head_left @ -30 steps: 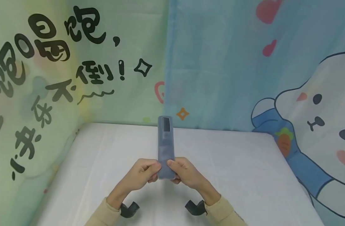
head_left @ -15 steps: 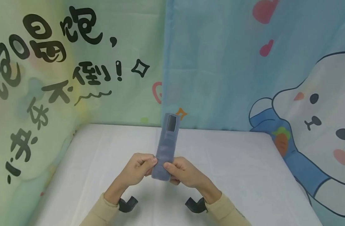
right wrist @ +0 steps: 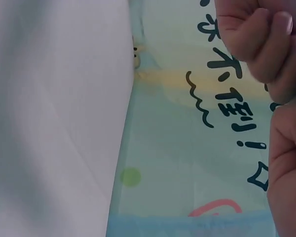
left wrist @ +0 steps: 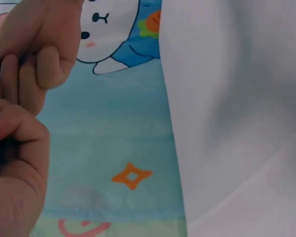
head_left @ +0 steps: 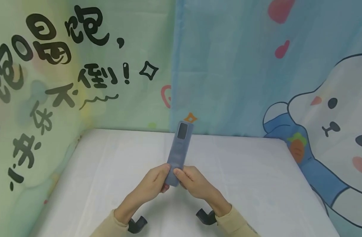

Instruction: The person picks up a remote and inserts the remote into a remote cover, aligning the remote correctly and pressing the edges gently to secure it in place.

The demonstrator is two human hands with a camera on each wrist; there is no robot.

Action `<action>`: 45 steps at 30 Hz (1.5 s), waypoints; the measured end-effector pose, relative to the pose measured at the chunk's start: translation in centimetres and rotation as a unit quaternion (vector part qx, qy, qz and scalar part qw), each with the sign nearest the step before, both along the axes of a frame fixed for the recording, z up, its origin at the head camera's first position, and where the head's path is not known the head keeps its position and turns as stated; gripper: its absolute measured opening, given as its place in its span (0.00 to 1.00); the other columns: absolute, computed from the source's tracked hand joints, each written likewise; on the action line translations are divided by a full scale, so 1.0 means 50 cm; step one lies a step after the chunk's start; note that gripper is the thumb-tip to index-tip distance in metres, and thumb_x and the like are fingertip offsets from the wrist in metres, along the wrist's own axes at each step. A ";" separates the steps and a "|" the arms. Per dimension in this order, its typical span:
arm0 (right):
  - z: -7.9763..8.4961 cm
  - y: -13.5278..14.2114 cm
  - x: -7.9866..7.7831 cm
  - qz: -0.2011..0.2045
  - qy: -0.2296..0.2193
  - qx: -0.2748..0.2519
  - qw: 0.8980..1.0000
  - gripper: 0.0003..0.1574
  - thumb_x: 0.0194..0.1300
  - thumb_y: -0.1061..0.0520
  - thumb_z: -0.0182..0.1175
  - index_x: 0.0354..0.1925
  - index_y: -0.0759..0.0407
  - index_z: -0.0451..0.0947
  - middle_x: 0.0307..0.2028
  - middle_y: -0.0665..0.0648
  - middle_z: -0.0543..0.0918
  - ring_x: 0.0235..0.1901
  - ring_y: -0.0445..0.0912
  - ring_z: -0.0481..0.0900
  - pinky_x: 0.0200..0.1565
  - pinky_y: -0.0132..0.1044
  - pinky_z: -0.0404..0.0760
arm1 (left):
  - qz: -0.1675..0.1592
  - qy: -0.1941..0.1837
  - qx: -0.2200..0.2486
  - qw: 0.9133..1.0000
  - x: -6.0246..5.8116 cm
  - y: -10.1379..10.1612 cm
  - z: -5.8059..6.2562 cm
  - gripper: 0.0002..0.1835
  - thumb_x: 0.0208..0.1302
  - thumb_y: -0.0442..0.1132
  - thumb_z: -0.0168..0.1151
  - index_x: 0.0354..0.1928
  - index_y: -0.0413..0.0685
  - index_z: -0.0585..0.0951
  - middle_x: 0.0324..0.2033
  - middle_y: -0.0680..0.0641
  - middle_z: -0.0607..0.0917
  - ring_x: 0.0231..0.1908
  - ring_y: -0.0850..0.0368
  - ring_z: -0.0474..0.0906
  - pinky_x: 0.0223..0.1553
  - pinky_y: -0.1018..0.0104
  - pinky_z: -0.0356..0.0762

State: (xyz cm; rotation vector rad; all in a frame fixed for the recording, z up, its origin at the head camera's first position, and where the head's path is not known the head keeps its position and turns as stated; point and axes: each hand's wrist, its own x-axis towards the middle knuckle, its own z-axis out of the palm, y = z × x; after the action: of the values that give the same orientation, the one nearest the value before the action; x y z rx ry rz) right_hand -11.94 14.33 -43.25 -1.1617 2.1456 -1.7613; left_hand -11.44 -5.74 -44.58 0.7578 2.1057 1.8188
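Observation:
A slim blue-grey remote control [head_left: 181, 144] with a dark display window at its far end is held up above the white table, leaning to the right. My left hand [head_left: 153, 181] grips the left side of its near end, thumb on top. On the opposite edge, my right hand [head_left: 195, 183] pinches it with the thumb on the front and the fingers behind. In the left wrist view, the right hand [left wrist: 44, 54] is above the left hand [left wrist: 19, 173]. The right wrist view shows both hands' curled fingers; the remote control is hidden there.
The white-covered table [head_left: 243, 171] extends around both hands. Behind it hangs a blue curtain [head_left: 228, 82] with a cartoon rabbit, and at the left a green printed curtain [head_left: 133, 108]. Black curved pieces [head_left: 137, 225] jut out from both wrists.
The remote control has tipped from upright to a rightward lean, its top end moving right. My left hand has shifted its hold along the near end; the right hand keeps its grip.

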 end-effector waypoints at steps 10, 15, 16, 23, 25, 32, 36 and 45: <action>-0.007 -0.001 -0.006 0.054 -0.039 0.010 0.998 0.28 0.83 0.57 0.37 0.34 0.72 0.77 0.12 0.58 0.61 0.15 0.36 0.57 0.16 0.32 0.56 | -0.094 -0.060 0.083 0.990 -0.009 -0.011 -0.009 0.31 0.83 0.51 0.33 0.27 0.35 0.72 0.13 0.54 0.69 0.15 0.64 0.63 0.19 0.72 0.63; -0.001 0.001 -0.009 0.083 -0.041 0.018 0.996 0.29 0.83 0.55 0.38 0.37 0.73 0.78 0.15 0.58 0.67 0.18 0.34 0.62 0.18 0.30 0.62 | -0.095 -0.045 0.073 0.992 -0.013 -0.017 -0.010 0.32 0.82 0.48 0.36 0.27 0.30 0.75 0.12 0.54 0.71 0.14 0.65 0.63 0.17 0.72 0.62; 0.000 0.001 -0.010 0.086 -0.042 0.020 0.995 0.29 0.83 0.54 0.39 0.38 0.74 0.79 0.16 0.58 0.71 0.20 0.34 0.65 0.20 0.30 0.65 | -0.087 -0.027 0.069 0.993 -0.012 -0.018 -0.010 0.31 0.82 0.47 0.37 0.28 0.29 0.76 0.12 0.55 0.71 0.13 0.65 0.63 0.16 0.72 0.62; 0.007 0.006 -0.028 0.023 -0.048 -0.009 0.999 0.21 0.81 0.59 0.42 0.36 0.70 0.75 0.15 0.54 0.62 0.17 0.39 0.58 0.20 0.32 0.60 | -0.047 0.071 0.066 0.994 -0.006 -0.023 -0.005 0.23 0.80 0.36 0.45 0.24 0.34 0.79 0.11 0.50 0.72 0.13 0.68 0.64 0.13 0.71 0.62; 0.010 0.008 -0.031 0.022 -0.062 -0.037 0.997 0.20 0.81 0.58 0.43 0.33 0.67 0.73 0.14 0.54 0.59 0.15 0.41 0.55 0.18 0.34 0.57 | -0.058 0.080 0.067 0.993 -0.006 -0.023 -0.001 0.23 0.79 0.35 0.46 0.23 0.35 0.78 0.11 0.48 0.73 0.13 0.69 0.65 0.12 0.71 0.63; -0.004 -0.015 -0.018 0.052 -0.133 -0.200 0.969 0.25 0.80 0.61 0.44 0.22 0.64 0.61 0.13 0.55 0.53 0.12 0.47 0.47 0.13 0.39 0.48 | -0.126 0.047 0.099 0.986 -0.007 -0.022 0.007 0.26 0.80 0.41 0.46 0.22 0.32 0.75 0.10 0.42 0.69 0.12 0.68 0.62 0.12 0.72 0.60; -0.007 -0.031 -0.009 -0.016 -0.144 -0.246 0.958 0.25 0.77 0.64 0.44 0.19 0.63 0.58 0.12 0.54 0.53 0.11 0.45 0.45 0.12 0.37 0.45 | -0.141 0.031 0.109 0.984 -0.009 -0.017 0.005 0.27 0.80 0.41 0.46 0.21 0.31 0.73 0.09 0.41 0.67 0.12 0.68 0.61 0.12 0.72 0.59; 0.003 -0.041 -0.012 -0.116 -0.141 -0.224 0.957 0.24 0.74 0.64 0.47 0.19 0.64 0.58 0.13 0.47 0.58 0.14 0.36 0.52 0.14 0.33 0.49 | -0.111 0.032 0.075 0.990 -0.004 -0.014 0.004 0.23 0.79 0.35 0.46 0.22 0.33 0.75 0.10 0.48 0.70 0.12 0.67 0.63 0.14 0.72 0.61</action>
State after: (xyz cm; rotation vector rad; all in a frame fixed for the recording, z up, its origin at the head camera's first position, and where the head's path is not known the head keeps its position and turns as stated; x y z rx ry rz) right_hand -12.52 12.28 -43.08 -0.6819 1.8289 -2.4370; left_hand -11.66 -6.46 -44.40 1.0545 1.8499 1.8681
